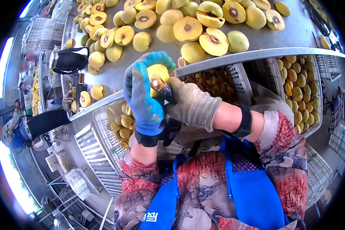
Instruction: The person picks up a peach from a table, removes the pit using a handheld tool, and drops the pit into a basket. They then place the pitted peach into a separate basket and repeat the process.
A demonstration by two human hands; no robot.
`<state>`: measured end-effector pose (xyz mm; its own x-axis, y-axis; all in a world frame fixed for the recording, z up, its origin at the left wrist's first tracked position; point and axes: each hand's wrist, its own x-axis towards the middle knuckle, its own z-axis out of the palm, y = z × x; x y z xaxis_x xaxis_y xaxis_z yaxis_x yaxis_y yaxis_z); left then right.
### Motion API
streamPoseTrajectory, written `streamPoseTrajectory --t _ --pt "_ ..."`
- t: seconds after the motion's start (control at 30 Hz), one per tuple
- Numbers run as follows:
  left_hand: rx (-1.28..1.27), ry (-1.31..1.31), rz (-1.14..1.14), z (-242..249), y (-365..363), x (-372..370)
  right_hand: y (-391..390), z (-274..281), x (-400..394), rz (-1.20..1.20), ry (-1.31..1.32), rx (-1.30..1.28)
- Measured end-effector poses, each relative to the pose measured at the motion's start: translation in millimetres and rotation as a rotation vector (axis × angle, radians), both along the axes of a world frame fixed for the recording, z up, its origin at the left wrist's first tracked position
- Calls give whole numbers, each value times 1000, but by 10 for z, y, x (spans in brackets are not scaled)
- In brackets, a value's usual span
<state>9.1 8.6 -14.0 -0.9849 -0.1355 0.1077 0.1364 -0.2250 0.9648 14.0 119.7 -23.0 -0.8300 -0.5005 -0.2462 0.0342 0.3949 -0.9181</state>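
My left hand (141, 90), in a blue and grey work glove, is closed around a halved yellow peach (158, 72). The cut face is turned toward me, with a pale and brown spot at its pit. Against the fruit's lower right side, my right hand (191, 101), in a dirty grey knit glove, grips a dark tool (166, 92). Most of that tool is hidden by the fingers, so its kind cannot be made out. Both hands meet just above the metal table's near edge.
Halved and whole peaches (187, 28) lie heaped on the metal table (264, 40). Below its raised edge are a crate of pits and scraps (214, 82), a crate of peaches at right (300, 90) and another at left (124, 122). A black strapped container (70, 60) stands left.
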Motion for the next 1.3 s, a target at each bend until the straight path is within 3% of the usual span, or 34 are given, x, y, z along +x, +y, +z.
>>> streamPoseTrajectory --t 0.1,0.23,0.5,0.63,0.73,0.87,0.9,0.97,1.03,1.13,1.3 --pt "-21 -5 -78 -4 -80 -9 -69 -157 70 -47 102 -129" --pt "29 -56 -170 13 -122 9 165 331 -78 173 -558 -144" --pt "30 -83 -313 100 -192 10 281 297 -14 265 -962 -579" --pt "101 -12 -350 195 -122 31 317 221 44 421 -1286 -989" --pt "178 -69 -328 198 -123 24 325 271 21 392 -1328 -980" --pt "215 -84 -224 192 -81 -4 281 431 -36 287 -934 -614" --pt "226 -109 -178 154 -81 -9 246 424 -60 277 -814 -395" --pt "212 -96 -123 106 -63 -15 151 321 -12 142 -414 -205" --pt "275 -102 -88 159 -30 -22 61 264 62 46 -17 178" --pt "301 -118 -19 191 21 -15 92 199 9 51 88 204" --pt "178 -178 -3 162 -45 19 181 8 79 30 684 374"
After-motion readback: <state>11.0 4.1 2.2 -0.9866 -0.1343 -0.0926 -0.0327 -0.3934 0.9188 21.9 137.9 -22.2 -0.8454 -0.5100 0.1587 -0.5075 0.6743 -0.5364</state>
